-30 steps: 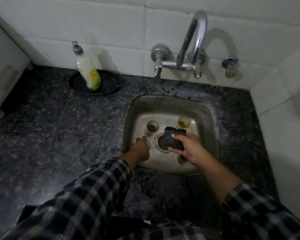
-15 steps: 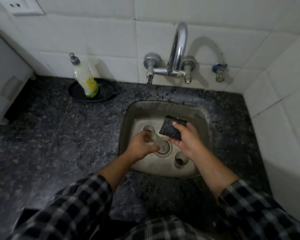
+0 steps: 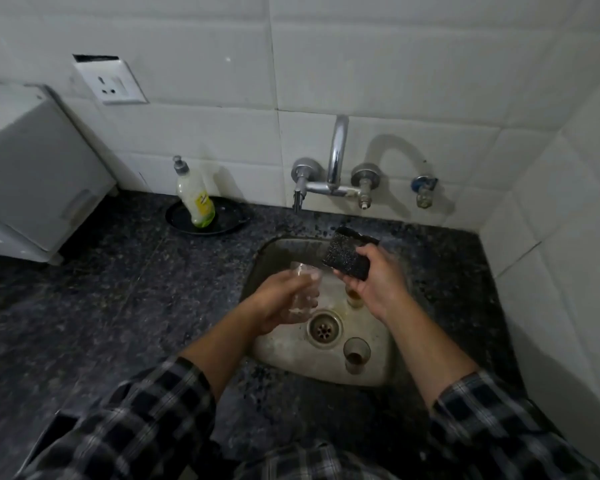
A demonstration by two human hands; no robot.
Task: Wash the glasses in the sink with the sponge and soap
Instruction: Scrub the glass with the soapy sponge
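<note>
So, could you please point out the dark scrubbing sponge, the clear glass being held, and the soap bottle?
Dark scrubbing sponge (image 3: 347, 255): head view, its rough face.
Clear drinking glass (image 3: 307, 295): head view, its side wall.
White soap bottle (image 3: 195, 199): head view, its body.

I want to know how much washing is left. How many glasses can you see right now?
3: one glass held in the left hand, one partly behind the right hand, one near the drain. More may be hidden.
</note>
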